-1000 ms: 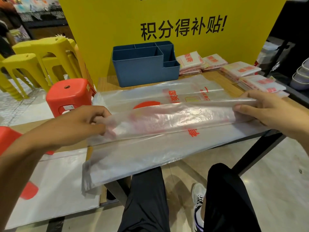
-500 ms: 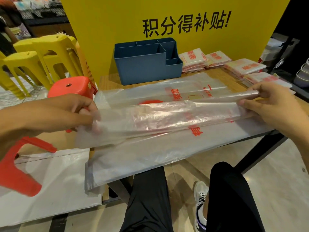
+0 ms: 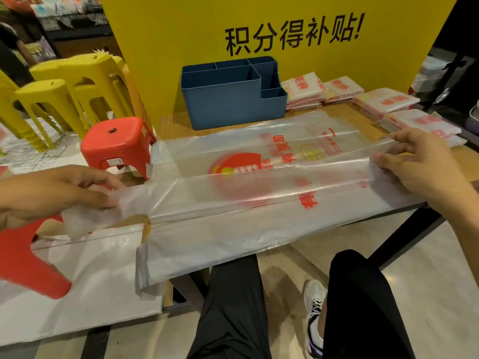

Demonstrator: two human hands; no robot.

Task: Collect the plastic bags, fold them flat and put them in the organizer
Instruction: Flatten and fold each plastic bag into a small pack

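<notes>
A long clear plastic bag [image 3: 259, 193] with red print is stretched sideways across the wooden table [image 3: 176, 125], folded lengthwise, over more flat bags [image 3: 220, 244] whose near edge hangs off the front. My left hand [image 3: 59, 190] pinches the bag's left handle end, out past the table's left edge. My right hand [image 3: 414, 164] pinches the bag's right end between thumb and fingers. The blue organizer [image 3: 228, 99] stands at the back of the table, its compartments showing nothing inside.
Stacks of folded bags [image 3: 305, 92] lie to the right of the organizer and along the right edge [image 3: 420, 123]. A red stool [image 3: 116, 146] and yellow stools [image 3: 77, 84] stand at left. A yellow sign [image 3: 285, 35] backs the table. My legs are under the front edge.
My left hand has drawn the bag's handle end further left, beyond the table edge, pulling the bag taut. The upper fold has dropped lower, baring more red print behind it.
</notes>
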